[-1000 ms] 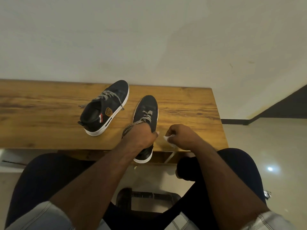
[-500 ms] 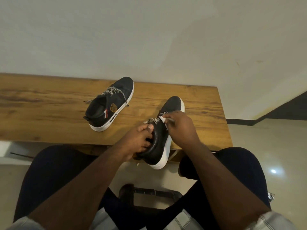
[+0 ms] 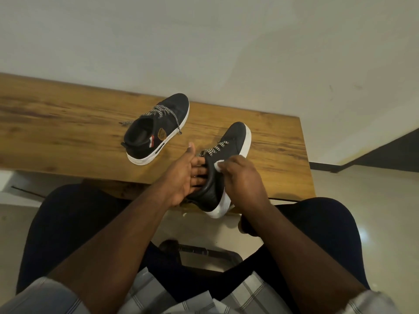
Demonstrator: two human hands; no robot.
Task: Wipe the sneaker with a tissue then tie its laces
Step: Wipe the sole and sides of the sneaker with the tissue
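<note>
We see a wooden table [image 3: 68,123] set against a pale wall [image 3: 204,41], and we sit at its near edge with dark trousers [image 3: 74,223] on our knees. A tiled floor [image 3: 374,189] shows to the right.

Two dark sneakers with white soles are in view. The spare shoe [image 3: 156,130] stands flat on the table, left of the middle, toe towards the wall, its checked laces loose over the tongue and one end trailing onto the wood.

The sneaker [image 3: 226,159] we work on is tilted, rolled onto its side. Its toe points up and right over the table, while its heel juts past the near edge, above the gap between our knees. Its laces [image 3: 212,150] lie loose across the top.

Our left hand [image 3: 183,175] holds the sneaker at the collar: the palm faces us, the thumb sticks up and away, and the fingers lie close together, pressed against the inner side of the shoe. Our right hand [image 3: 242,177] curls over the outer side, its fingers pinching a small white tissue [image 3: 218,165] against the dark upper just below the laces. Only a bit of the tissue shows beyond the fingertips.
</note>
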